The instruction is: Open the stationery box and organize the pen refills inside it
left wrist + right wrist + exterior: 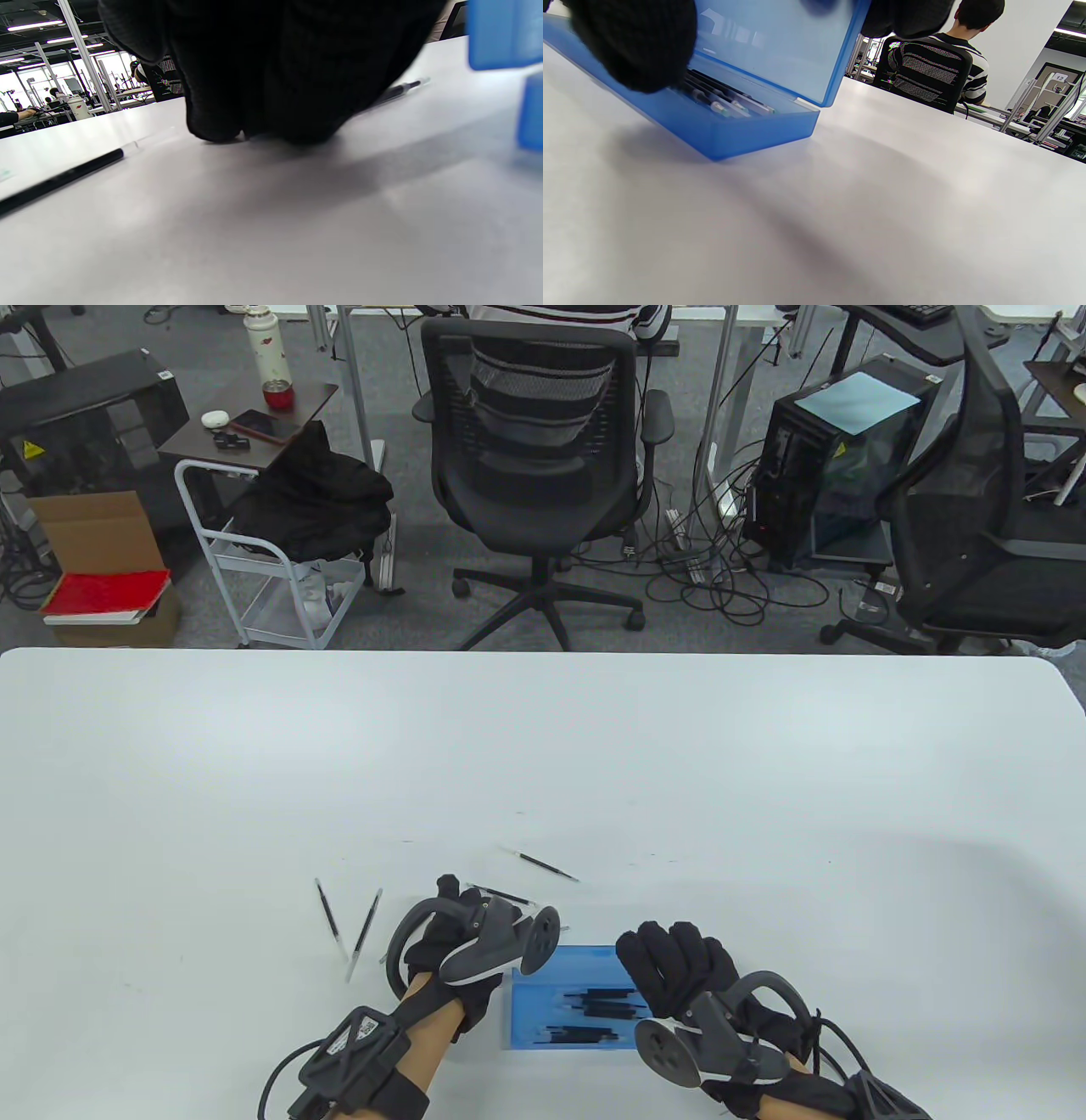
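Note:
A translucent blue stationery box [543,994] lies near the table's front edge with several black pen refills [594,1005] inside. My right hand [666,954] grips its lid [772,42] and holds it raised, with the thumb [628,42] in front and the fingers [908,17] over the top edge. The refills in the box [725,106] show under the lid. My left hand [451,909] is left of the box, with its fingertips [220,127] down on the table at the end of a loose refill [502,893]. Whether they pinch that refill is hidden.
Three more loose refills lie on the white table: two [327,909] [365,935] left of my left hand and one [540,864] further out. A refill [63,178] shows in the left wrist view. Beyond the far table edge stands an office chair [534,449].

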### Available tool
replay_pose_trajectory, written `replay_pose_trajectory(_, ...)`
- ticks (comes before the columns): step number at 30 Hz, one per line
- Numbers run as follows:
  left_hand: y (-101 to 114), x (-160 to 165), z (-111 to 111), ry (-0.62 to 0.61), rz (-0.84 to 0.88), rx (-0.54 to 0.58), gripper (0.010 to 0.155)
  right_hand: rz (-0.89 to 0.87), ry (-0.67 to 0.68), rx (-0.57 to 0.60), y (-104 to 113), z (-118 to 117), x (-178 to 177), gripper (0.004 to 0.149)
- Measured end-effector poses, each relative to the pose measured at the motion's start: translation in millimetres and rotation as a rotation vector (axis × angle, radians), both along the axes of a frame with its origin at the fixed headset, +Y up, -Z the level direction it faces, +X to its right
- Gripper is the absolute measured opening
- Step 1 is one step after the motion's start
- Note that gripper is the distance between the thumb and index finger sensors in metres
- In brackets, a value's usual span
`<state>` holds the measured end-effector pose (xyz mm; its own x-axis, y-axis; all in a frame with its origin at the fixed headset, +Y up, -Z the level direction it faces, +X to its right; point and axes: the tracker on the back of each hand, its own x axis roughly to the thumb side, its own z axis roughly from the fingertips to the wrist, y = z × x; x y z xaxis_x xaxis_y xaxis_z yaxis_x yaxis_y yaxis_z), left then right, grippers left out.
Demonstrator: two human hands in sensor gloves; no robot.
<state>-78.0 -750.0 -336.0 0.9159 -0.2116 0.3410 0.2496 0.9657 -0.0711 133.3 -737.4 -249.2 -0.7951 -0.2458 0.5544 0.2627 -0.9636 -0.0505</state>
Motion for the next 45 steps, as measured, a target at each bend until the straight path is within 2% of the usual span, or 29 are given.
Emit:
replay_pose_trajectory(10,0,-6,3,-0.029,0.043,-0.015,0.047,0.004,-0.002,0.002,0,0,0,0.113)
replay_pose_trajectory(14,8,-10,6,-0.02,0.063,0.016,0.047,0.002,-0.003,-0.001,0,0,-1,0.113)
replay_pose_trajectory(19,34,-14,15,-0.018,0.101,0.077,0.047,0.002,-0.003,-0.001,0,0,0,0.113)
replay_pose_trajectory(24,66,-14,35,-0.049,0.152,0.171,0.048,0.003,-0.003,-0.001,0,0,0,0.113)
replay_pose_trajectory(27,83,-7,55,-0.118,0.17,0.236,0.048,0.003,-0.003,-0.001,-1,0,0,0.113)
replay_pose_trajectory(30,89,4,76,-0.206,0.148,0.275,0.048,0.002,-0.002,-0.001,-1,0,0,0.113)
replay_pose_trajectory(34,87,20,100,-0.304,0.09,0.298,0.048,0.003,-0.001,-0.001,-1,0,0,0.113)
replay_pose_trajectory(37,76,29,111,-0.363,0.061,0.278,0.048,0.004,-0.001,0.001,-1,0,0,0.113)
replay_pose_trajectory(40,62,38,119,-0.406,-0.018,0.273,0.048,0.004,-0.001,0.001,-1,0,0,0.113)
replay_pose_trajectory(45,42,47,121,-0.444,-0.065,0.221,0.048,0.003,-0.001,0.0,-1,-1,0,0.113)
